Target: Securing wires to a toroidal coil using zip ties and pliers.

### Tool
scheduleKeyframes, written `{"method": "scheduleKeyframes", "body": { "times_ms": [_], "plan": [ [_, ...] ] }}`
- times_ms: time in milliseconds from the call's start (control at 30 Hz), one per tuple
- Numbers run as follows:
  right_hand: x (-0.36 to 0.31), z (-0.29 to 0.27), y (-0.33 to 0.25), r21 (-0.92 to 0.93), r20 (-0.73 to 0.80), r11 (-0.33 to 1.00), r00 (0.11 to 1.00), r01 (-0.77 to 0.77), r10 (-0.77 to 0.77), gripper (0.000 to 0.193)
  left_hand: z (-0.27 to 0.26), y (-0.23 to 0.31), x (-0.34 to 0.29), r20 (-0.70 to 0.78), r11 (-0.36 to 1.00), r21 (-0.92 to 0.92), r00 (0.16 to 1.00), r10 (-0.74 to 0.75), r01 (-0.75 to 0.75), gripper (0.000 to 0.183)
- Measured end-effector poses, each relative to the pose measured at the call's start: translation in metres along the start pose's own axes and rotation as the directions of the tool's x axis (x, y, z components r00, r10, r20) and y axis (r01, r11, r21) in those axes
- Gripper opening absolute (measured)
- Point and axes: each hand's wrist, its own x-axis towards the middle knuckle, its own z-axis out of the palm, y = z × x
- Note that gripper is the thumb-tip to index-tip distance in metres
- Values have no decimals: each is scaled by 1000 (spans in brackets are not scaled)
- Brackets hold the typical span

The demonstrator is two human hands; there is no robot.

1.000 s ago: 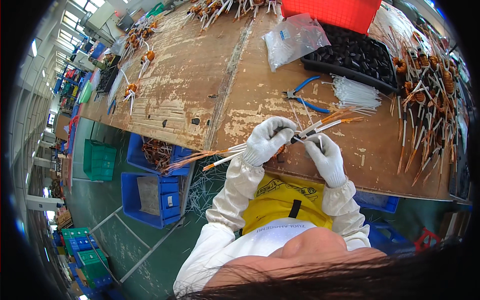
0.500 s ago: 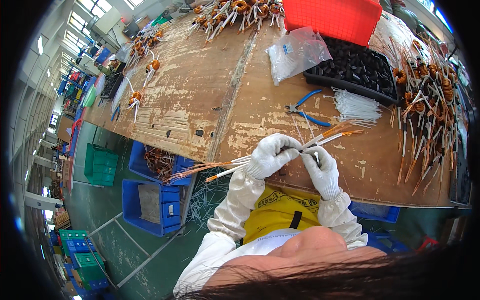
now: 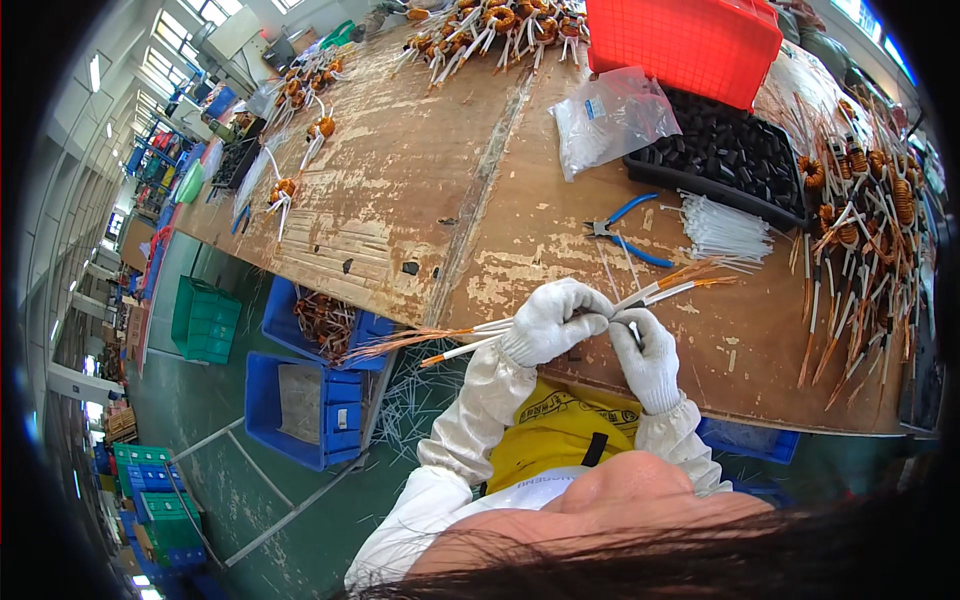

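Note:
Both my hands wear white knitted gloves and meet above the table's near edge. My left hand (image 3: 555,322) is closed around a bundle of copper wires (image 3: 478,347) with white sleeves. Their bare, frayed ends stick out to the left, and other sleeved ends (image 3: 665,290) point up to the right. My right hand (image 3: 647,362) pinches the bundle against the left fingertips; the exact grip spot is hidden. Two thin whitish strips (image 3: 629,258) rise from between the hands. Just beyond lie blue-handled cutters (image 3: 634,205), touched by neither hand.
White cable ties (image 3: 725,230) lie beside a black tray (image 3: 690,192) of black pieces. Behind are a clear bag (image 3: 606,130) and a red basket (image 3: 685,45). Wound copper coils (image 3: 850,200) are heaped at right, more at the back. Blue bins (image 3: 340,410) stand on the floor at left.
My fingertips have drawn together, covering a dark spot seen between them before. The view has shifted slightly, so the table things appear a little lower and farther right.

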Motion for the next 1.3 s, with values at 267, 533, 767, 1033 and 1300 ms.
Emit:
{"method": "scheduleKeyframes", "body": {
  "times_ms": [267,533,767,1033,1300],
  "plan": [
    [-3,0,-7,15,12,1000,1000,-23,23,14,-4,-6,0,35,950,199,970,240,-242,18],
    [-1,2,-1,-71,-7,996,998,63,-64,14,14,4,-5,-113,905,414,980,161,-100,20],
    [-10,-1,5,460,87,866,981,-194,174,16,25,3,-19,-272,698,679,805,527,-227,16],
    [-11,4,5,735,556,297,793,-609,251,15,37,0,-24,-282,677,701,783,554,-226,16],
    [-15,-1,7,768,574,217,798,-603,184,17,48,-2,-26,-243,555,792,703,669,-255,19]
  ]
}}
